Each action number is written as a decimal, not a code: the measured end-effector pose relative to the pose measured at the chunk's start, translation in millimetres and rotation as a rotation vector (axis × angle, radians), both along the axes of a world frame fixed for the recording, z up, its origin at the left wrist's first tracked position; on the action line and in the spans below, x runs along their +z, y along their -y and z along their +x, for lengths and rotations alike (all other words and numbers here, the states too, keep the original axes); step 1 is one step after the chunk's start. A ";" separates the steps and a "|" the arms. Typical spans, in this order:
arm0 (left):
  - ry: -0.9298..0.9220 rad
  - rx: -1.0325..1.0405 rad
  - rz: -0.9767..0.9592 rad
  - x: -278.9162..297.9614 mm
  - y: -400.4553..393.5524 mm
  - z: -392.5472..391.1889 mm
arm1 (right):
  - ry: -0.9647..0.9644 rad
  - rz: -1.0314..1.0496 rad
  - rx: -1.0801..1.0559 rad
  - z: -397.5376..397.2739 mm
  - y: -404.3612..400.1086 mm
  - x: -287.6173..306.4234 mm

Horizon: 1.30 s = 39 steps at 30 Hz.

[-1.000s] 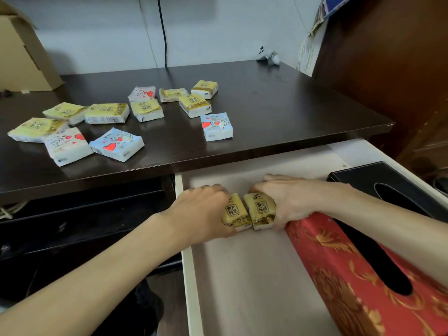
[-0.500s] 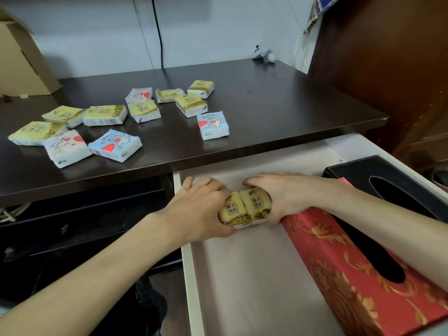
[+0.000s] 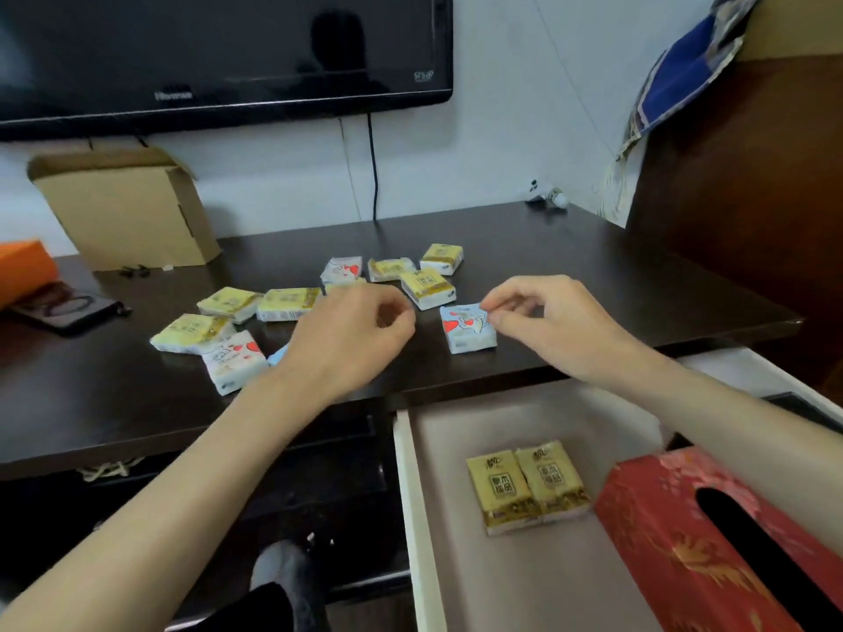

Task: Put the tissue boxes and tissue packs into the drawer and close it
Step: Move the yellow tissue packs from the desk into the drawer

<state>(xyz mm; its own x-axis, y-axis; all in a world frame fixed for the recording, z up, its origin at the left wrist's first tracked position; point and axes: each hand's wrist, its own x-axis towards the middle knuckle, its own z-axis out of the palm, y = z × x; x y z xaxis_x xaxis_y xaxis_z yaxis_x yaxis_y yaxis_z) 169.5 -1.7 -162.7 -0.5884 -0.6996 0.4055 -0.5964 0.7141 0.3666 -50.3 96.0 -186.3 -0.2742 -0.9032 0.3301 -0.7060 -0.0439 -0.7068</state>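
Note:
Two gold tissue packs (image 3: 527, 488) lie side by side in the open drawer (image 3: 413, 504), left of a red tissue box (image 3: 675, 545). My right forearm mostly hides a black tissue box (image 3: 793, 401) behind the red one. Several yellow and heart-printed packs are scattered on the dark table (image 3: 593, 266). My right hand (image 3: 552, 321) pinches the right corner of a blue heart-printed pack (image 3: 465, 330), which lies flat on the table. My left hand (image 3: 351, 335) hovers over the table with loosely curled fingers and holds nothing, covering part of another blue pack (image 3: 277, 355).
A black TV (image 3: 219, 52) hangs above the table, with a cable (image 3: 374, 175) running down the wall. A cardboard box (image 3: 123, 212), an orange box (image 3: 23, 266) and a phone (image 3: 64, 307) sit at the back left. A tall wooden cabinet (image 3: 752, 221) stands on the right.
Both hands let go of the two gold packs in the drawer and rose to the table. My right hand has reached the blue heart pack. The view tilted upward.

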 end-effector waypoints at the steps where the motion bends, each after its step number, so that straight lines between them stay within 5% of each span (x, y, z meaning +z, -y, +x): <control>1: 0.043 0.029 -0.061 5.3 12.7 -5.3 | 0.014 0.033 -0.006 1.0 17.1 7.8; 4: 0.169 0.075 -0.089 23.9 53.4 -19.6 | -0.002 0.130 -0.039 6.5 66.4 22.5; 9: 0.518 0.128 -0.183 15.0 108.2 -26.8 | -0.411 0.362 -0.136 18.7 120.6 16.3; 14: 0.579 0.158 0.013 -7.7 140.5 -27.8 | -0.515 0.415 -0.187 28.9 145.9 -0.4; 23: 0.435 0.129 0.081 -8.9 143.9 -30.4 | -0.352 0.231 -0.178 27.5 139.5 6.7; 32: 0.293 -0.043 0.039 9.4 84.7 -38.8 | -0.341 0.136 -0.181 -0.8 46.0 17.3; 39: 0.256 -0.103 0.123 -9.2 32.3 -30.7 | -0.561 0.408 -0.223 -37.1 -9.6 -19.4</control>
<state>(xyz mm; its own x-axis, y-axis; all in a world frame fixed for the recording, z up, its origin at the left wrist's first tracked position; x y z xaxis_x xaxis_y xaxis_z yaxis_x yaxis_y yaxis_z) 138.8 -34.0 -171.9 -0.7311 -0.6655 0.1506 -0.6072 0.7352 0.3012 -87.5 105.6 -205.7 -0.3544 -0.9269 0.1234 -0.9283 0.3330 -0.1652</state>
